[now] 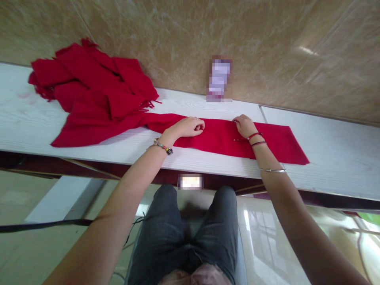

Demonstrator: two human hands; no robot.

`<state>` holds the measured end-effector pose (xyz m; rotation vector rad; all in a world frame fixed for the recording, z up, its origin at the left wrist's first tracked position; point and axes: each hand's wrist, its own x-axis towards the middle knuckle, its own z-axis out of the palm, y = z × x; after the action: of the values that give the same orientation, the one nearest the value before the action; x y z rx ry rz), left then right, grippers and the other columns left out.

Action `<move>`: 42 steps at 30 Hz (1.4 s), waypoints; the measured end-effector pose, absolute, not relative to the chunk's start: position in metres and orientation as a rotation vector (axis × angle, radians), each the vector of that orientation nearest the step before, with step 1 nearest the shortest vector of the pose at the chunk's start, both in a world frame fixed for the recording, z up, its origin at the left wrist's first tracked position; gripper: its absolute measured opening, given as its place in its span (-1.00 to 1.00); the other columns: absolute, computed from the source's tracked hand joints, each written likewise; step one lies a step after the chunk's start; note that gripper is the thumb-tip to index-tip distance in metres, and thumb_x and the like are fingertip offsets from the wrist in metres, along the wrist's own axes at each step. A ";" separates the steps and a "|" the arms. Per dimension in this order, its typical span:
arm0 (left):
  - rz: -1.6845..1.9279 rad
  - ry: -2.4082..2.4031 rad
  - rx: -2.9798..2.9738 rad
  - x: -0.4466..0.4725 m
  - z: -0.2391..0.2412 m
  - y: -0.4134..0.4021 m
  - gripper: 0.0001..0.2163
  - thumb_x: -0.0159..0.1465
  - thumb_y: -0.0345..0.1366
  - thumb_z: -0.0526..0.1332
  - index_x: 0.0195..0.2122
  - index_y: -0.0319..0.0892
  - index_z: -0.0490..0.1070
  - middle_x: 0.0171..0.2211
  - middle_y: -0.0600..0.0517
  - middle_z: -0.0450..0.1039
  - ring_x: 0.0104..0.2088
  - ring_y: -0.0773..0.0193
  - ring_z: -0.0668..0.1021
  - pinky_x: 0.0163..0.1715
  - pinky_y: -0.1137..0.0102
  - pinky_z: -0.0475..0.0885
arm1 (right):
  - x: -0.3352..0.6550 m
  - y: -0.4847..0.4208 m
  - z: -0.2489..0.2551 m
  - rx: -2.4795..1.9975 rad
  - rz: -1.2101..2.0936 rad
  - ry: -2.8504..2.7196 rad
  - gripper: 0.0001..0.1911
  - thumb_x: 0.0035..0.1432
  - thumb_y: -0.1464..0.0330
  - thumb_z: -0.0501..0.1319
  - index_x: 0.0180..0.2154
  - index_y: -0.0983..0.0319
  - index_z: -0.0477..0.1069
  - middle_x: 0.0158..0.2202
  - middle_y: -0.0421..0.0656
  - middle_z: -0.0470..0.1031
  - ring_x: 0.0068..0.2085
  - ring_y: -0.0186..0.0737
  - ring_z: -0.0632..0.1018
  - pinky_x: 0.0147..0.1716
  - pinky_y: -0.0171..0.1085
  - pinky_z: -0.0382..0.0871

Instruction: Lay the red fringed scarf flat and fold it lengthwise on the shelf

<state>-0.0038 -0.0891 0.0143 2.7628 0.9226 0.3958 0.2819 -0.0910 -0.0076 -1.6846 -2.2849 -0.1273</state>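
Observation:
A long red scarf [276, 144] lies stretched along the white table [326, 150], its right end flat and its left end bunched in a heap [95, 91] with fringe showing. My left hand [188, 127] rests on the scarf near the middle, fingers curled and pinching the far edge of the cloth. My right hand [244, 124] sits a little to the right, fingers bent down and gripping the same far edge. Both wrists wear bracelets.
A small blurred box [219, 79] stands at the back of the table against the tan marbled wall. The table's front edge runs just above my knees. A black cable [44, 225] crosses the floor at lower left.

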 end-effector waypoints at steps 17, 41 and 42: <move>0.226 1.040 3.094 -0.013 0.027 -0.121 -0.80 0.29 -0.32 0.01 -0.21 -0.20 0.42 -0.26 -0.03 0.49 -0.26 0.25 0.50 -0.42 0.44 0.26 | 0.204 -0.186 0.044 -0.883 0.371 -2.881 -0.75 0.12 0.32 0.18 -0.17 0.28 0.47 -0.22 -0.06 0.51 -0.21 -0.22 0.50 -0.18 -0.24 0.39; 0.080 0.715 3.038 -0.036 0.027 -0.134 -0.74 0.17 -0.44 0.06 -0.13 -0.18 0.38 -0.18 -0.02 0.44 -0.18 0.24 0.47 -0.24 0.40 0.33 | 0.217 -0.208 0.002 -0.948 0.078 -2.350 -0.72 0.08 0.50 0.08 -0.16 0.25 0.44 -0.21 -0.07 0.54 -0.13 -0.19 0.53 -0.10 -0.18 0.44; 0.147 0.708 3.038 -0.035 0.024 -0.131 -0.80 0.19 -0.40 0.07 -0.18 -0.18 0.38 -0.23 -0.02 0.45 -0.21 0.24 0.48 -0.25 0.40 0.33 | 0.217 -0.207 0.002 -0.964 0.096 -2.345 -0.72 0.08 0.48 0.09 -0.16 0.24 0.44 -0.20 -0.07 0.54 -0.13 -0.18 0.53 -0.09 -0.17 0.43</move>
<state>-0.0346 -0.1312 0.0238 3.0376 0.7085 0.1471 0.2169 -0.2073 0.0017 -0.9639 -2.3449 0.0962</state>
